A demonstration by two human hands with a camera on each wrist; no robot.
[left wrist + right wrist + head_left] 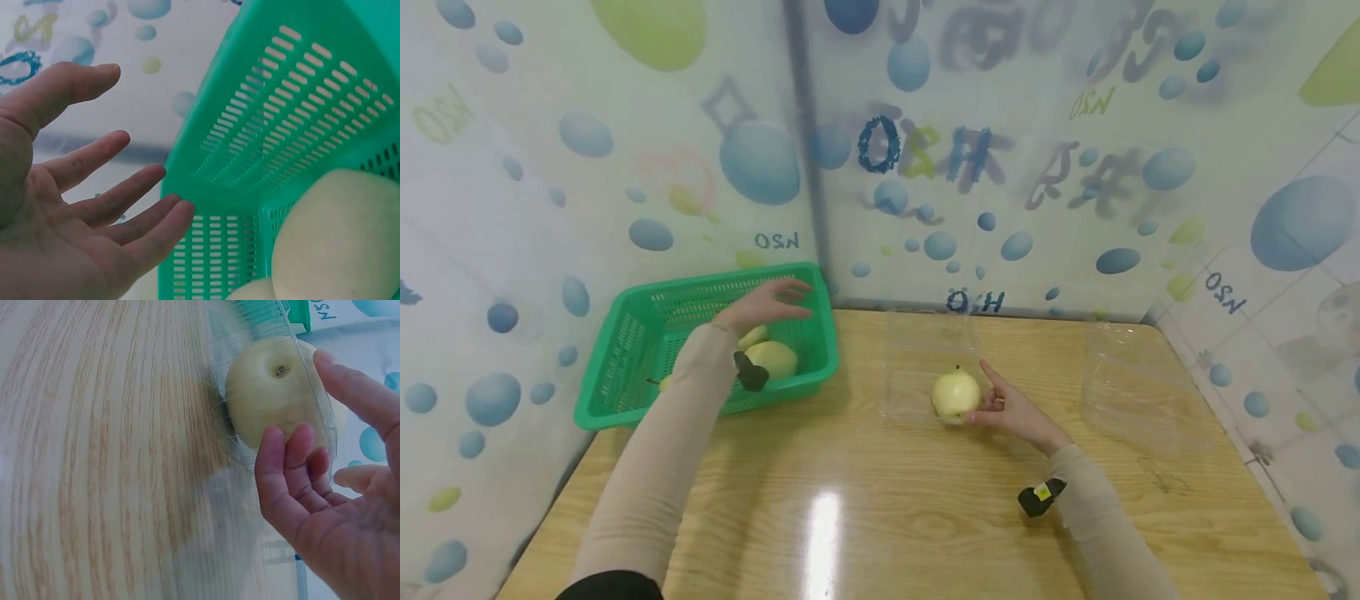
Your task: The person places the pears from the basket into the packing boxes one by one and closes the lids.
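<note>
A round, pale yellow apple-like fruit (956,395) with a short dark stem sits in a clear plastic container (901,392) on the table. Right at the container's side is my right hand (1013,414), its thumb beside the fruit and index finger extended. In the right wrist view, the other fingers (272,456) are loosely bent by the clear wall, gripping nothing. My left hand (767,303) hovers over the right end of a green basket (831,333), fingers spread, palm bare in the left wrist view. Below it in the basket lies a large pale yellow fruit (775,360).
Another clear plastic container (1131,392) stands at the right of the wooden table (880,500). More pale fruit (752,337) lies in the basket, partly behind the left forearm. A patterned curtain (910,217) hangs along the table's back and sides.
</note>
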